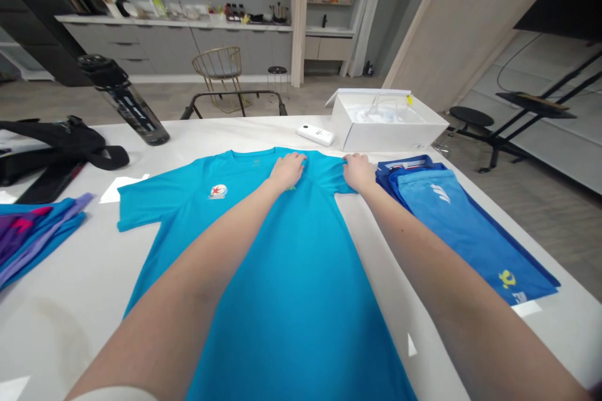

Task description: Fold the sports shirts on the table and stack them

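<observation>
A turquoise T-shirt (282, 263) lies spread on the white table (75, 301), its collar at the far side and its lower part running out of view at the bottom. My left hand (288, 171) rests on the shirt just right of the collar, fingers bent on the fabric; whether they pinch it cannot be made out. At the end of the right-hand sleeve is my right hand (358, 170), its fingers closed over the sleeve's edge.
Folded blue garments (451, 219) lie at the right, purple and blue ones (37, 232) at the left. Along the far side are a black bag (56, 144), a dark bottle (126, 100), a small white device (316, 134) and an open white box (385, 128).
</observation>
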`<state>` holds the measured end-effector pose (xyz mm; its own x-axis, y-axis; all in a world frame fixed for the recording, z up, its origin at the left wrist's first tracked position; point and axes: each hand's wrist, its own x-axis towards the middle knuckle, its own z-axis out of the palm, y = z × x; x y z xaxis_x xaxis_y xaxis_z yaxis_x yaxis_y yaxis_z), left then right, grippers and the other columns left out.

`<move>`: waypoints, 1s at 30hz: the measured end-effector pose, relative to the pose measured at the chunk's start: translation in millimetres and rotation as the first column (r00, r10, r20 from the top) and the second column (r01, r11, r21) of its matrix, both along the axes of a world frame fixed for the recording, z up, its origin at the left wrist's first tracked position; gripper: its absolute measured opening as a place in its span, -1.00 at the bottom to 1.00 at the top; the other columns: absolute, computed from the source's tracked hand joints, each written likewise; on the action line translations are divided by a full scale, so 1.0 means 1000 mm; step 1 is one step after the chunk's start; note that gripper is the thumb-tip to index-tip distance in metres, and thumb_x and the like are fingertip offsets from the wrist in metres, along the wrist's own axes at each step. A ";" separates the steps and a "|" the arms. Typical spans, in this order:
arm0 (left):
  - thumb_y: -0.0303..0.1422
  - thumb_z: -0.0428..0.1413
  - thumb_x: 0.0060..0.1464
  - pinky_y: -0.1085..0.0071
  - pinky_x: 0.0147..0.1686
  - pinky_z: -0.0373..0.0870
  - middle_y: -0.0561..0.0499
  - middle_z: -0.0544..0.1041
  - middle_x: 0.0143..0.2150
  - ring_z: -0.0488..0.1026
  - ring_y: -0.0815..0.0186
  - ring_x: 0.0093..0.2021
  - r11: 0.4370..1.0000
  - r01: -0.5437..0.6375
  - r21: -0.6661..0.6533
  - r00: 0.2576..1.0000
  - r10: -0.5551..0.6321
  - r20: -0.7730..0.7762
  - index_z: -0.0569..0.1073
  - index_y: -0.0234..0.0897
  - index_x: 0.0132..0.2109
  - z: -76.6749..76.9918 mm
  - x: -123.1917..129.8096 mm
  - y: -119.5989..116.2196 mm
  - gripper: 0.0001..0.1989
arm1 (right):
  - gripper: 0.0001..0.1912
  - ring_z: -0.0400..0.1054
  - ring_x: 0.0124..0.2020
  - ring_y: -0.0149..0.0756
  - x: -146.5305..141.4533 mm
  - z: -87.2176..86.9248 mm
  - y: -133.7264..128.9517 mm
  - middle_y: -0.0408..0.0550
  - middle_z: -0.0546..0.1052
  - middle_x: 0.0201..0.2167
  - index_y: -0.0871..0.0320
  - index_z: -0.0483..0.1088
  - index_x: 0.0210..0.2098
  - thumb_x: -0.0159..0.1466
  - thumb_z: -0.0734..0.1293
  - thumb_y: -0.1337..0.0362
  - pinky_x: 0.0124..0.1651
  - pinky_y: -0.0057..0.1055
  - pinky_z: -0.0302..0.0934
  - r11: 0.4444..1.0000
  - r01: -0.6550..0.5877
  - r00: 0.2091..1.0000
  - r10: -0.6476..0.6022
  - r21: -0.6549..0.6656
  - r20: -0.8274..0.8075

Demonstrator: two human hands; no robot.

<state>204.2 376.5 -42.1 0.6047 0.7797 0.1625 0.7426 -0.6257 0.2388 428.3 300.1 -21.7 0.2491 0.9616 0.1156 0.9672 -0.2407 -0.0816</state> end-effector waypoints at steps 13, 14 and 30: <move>-0.33 0.05 0.29 0.27 0.05 0.34 -0.15 0.50 0.03 0.44 0.15 0.02 0.987 0.050 -0.151 0.999 -0.049 0.011 0.49 -0.26 0.09 -0.011 0.042 0.092 -0.71 | -0.65 0.24 0.13 0.09 0.046 -0.008 0.034 0.31 0.42 0.10 0.25 0.46 0.06 0.40 0.21 0.22 0.09 -0.02 0.18 0.983 0.111 0.985 -0.090 -0.145 0.147; -0.34 0.07 0.27 0.28 0.03 0.35 -0.14 0.52 0.00 0.45 0.16 -0.01 0.985 0.055 -0.164 0.998 -0.052 0.023 0.51 -0.27 0.05 -0.011 0.042 0.093 -0.74 | -0.66 0.26 0.11 0.07 0.048 -0.006 0.035 0.30 0.44 0.08 0.25 0.47 0.03 0.39 0.23 0.22 0.08 -0.05 0.20 0.982 0.106 0.987 -0.085 -0.159 0.138; -0.34 0.12 0.10 0.30 -0.04 0.39 -0.03 0.59 -0.22 0.47 0.26 -0.16 0.967 0.214 -0.137 0.735 -0.067 0.675 0.53 -0.43 -0.16 0.090 -0.072 0.080 -0.76 | -0.57 0.26 -0.39 -0.42 -0.131 0.175 0.008 -0.15 0.38 -0.48 0.24 0.47 -0.31 0.32 0.37 -0.06 -0.24 -0.42 0.17 0.857 -0.484 0.582 0.465 0.176 -0.667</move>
<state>132.0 456.8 47.5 0.5070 0.7532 0.4190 0.2582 -0.5965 0.7599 296.9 307.9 153.3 -0.2447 0.9657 0.0864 0.6262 0.2254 -0.7464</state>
